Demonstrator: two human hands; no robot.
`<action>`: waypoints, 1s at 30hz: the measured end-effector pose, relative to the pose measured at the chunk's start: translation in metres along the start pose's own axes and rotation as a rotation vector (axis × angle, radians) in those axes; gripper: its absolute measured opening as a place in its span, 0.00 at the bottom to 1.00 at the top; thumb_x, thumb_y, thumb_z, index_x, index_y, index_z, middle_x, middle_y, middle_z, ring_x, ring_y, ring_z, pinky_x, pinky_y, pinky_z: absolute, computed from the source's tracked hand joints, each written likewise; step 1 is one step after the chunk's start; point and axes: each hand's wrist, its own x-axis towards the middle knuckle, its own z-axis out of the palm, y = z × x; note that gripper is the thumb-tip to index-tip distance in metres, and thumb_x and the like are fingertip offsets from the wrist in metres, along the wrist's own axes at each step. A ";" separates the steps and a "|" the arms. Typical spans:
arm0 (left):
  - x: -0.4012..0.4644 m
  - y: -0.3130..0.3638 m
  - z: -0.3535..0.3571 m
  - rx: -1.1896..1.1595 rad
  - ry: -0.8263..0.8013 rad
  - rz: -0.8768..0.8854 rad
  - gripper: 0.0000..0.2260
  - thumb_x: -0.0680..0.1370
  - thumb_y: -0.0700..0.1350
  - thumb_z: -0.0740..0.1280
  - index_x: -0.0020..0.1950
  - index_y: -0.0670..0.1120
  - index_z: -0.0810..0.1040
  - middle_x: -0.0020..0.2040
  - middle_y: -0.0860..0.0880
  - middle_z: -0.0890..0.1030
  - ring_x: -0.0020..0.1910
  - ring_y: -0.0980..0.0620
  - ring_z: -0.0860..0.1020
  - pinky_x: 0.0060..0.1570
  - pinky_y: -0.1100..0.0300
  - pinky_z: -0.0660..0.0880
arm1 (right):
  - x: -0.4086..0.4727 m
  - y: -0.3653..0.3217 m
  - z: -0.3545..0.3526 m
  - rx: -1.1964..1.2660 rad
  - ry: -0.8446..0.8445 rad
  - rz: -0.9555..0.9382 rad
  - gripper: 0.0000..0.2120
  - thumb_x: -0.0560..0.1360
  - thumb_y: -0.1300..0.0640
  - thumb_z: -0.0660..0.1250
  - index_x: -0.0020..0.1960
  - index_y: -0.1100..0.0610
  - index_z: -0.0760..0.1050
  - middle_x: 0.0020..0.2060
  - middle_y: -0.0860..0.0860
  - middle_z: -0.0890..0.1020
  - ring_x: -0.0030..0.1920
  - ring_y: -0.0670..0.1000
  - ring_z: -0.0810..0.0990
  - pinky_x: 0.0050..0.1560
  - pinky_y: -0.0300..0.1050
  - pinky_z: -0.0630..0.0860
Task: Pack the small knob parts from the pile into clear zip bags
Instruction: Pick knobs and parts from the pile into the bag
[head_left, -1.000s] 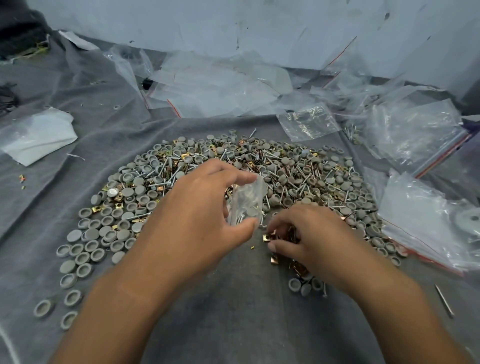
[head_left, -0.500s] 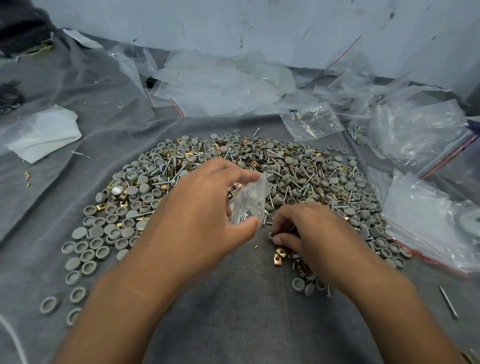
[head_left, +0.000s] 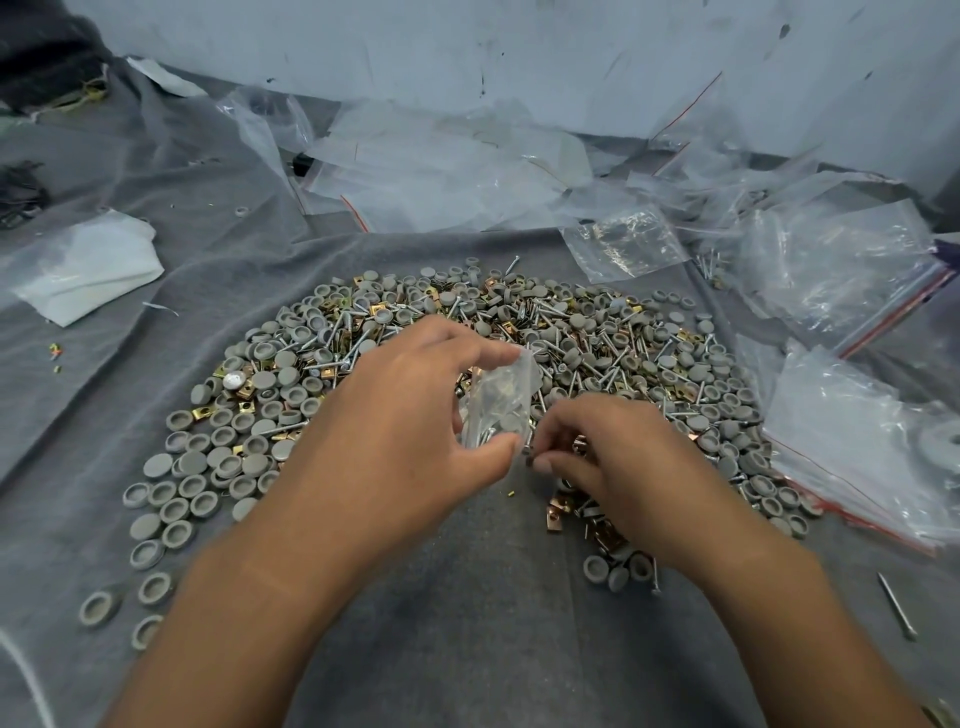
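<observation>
A wide pile (head_left: 291, 410) of small grey round knob caps, silver screws and brass square clips lies on the grey cloth. My left hand (head_left: 410, 415) pinches a small clear zip bag (head_left: 498, 400) between thumb and fingers, holding it upright over the pile's near edge; a grey cap and some screws show inside it. My right hand (head_left: 618, 457) sits just right of the bag, fingers curled, pinching a small dark part at its fingertips beside the bag's lower edge.
Many clear zip bags with red seals lie crumpled at the back (head_left: 441, 171) and along the right (head_left: 852, 457). A white cloth (head_left: 88, 270) lies at the left. A loose screw (head_left: 896, 605) lies at the near right. A pale wall rises behind.
My right hand has lifted from the brass clips at the pile's near edge and moved left up to the bag. The left hand and bag have stayed almost still.
</observation>
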 end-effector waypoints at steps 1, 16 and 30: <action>0.000 0.000 0.000 -0.002 -0.004 -0.001 0.26 0.68 0.62 0.69 0.66 0.64 0.75 0.58 0.68 0.72 0.41 0.67 0.74 0.51 0.59 0.76 | -0.001 0.002 -0.005 0.074 0.053 0.001 0.04 0.77 0.47 0.70 0.46 0.40 0.76 0.42 0.36 0.76 0.44 0.37 0.75 0.40 0.34 0.66; 0.001 0.003 0.003 -0.024 -0.009 0.020 0.26 0.69 0.62 0.69 0.67 0.63 0.75 0.55 0.66 0.72 0.42 0.67 0.71 0.51 0.56 0.76 | -0.015 -0.032 -0.024 0.236 0.654 -0.382 0.10 0.73 0.52 0.78 0.48 0.53 0.79 0.41 0.43 0.81 0.40 0.41 0.76 0.44 0.28 0.69; 0.002 0.003 0.001 0.003 0.001 0.004 0.26 0.69 0.60 0.72 0.67 0.62 0.76 0.59 0.65 0.73 0.40 0.65 0.71 0.53 0.53 0.77 | -0.011 0.009 -0.021 -0.075 -0.097 -0.069 0.08 0.74 0.46 0.75 0.49 0.36 0.77 0.44 0.33 0.77 0.47 0.36 0.73 0.47 0.35 0.70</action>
